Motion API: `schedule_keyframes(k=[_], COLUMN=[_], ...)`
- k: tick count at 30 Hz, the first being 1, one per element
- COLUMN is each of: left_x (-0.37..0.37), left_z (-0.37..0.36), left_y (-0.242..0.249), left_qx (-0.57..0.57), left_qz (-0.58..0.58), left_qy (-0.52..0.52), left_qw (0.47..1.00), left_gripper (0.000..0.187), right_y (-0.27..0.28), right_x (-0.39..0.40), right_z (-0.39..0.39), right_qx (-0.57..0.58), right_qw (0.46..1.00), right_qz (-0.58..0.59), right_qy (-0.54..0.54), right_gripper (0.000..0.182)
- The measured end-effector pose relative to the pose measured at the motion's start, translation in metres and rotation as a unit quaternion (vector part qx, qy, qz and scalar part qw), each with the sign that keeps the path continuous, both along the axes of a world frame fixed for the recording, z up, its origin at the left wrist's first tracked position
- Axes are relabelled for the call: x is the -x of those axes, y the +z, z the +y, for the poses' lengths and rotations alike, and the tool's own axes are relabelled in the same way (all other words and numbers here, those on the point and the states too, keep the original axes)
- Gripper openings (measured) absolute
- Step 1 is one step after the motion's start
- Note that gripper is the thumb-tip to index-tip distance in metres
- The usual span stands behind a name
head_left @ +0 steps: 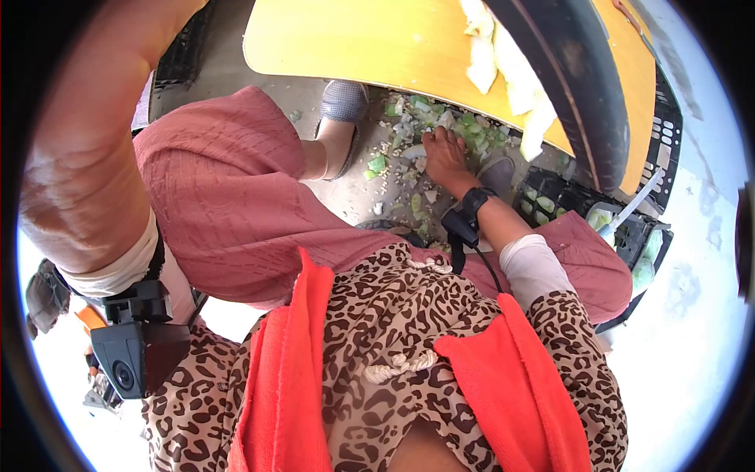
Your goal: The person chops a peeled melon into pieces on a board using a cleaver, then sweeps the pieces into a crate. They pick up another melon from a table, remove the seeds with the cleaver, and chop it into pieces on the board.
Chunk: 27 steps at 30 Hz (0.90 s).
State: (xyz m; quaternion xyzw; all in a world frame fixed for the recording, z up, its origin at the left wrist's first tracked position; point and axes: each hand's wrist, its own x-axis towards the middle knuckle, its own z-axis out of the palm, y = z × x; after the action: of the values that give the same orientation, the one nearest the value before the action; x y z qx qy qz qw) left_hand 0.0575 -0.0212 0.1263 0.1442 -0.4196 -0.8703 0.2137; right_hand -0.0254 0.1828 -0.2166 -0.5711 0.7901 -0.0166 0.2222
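Step, seemingly: right hand point(447, 160) down at the vegetable scraps point(475, 128) on the floor point(305, 93), below the near edge of the yellow table point(338, 43) | right fingers bent, cannot tell whether holding anything; left hand out of view | next move probably calls for a firm pinch

A cream-and-brown leopard-print blouse point(370, 315) pairs with a bright red cloth point(283, 377) and dusty-rose trousers point(228, 197), while green and white vegetable scraps point(377, 164) offset a yellow tabletop point(338, 39).
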Motion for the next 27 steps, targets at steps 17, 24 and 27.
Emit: schedule_keyframes(k=[17,24,27], left_x=[-0.011,-0.022,-0.024], left_z=[-0.012,-0.026,-0.032], left_y=[0.011,0.021,0.013], left_qx=[-0.009,-0.008,-0.013], left_qz=[0.048,0.085,0.104], left_qy=[0.028,0.042,0.053], left_qw=[0.998,0.995,0.993], left_gripper=[0.008,0.008,0.008], right_y=[0.038,0.124,0.144], right_x=[0.016,-0.004,0.001], right_z=[-0.009,-0.007,0.004], right_qx=[-0.236,-0.218,-0.169], right_qw=[0.882,0.709,0.634], right_qz=[-0.404,-0.591,-0.669], right_qy=[-0.062,-0.319,-0.348], right_gripper=[0.037,0.030,0.027])
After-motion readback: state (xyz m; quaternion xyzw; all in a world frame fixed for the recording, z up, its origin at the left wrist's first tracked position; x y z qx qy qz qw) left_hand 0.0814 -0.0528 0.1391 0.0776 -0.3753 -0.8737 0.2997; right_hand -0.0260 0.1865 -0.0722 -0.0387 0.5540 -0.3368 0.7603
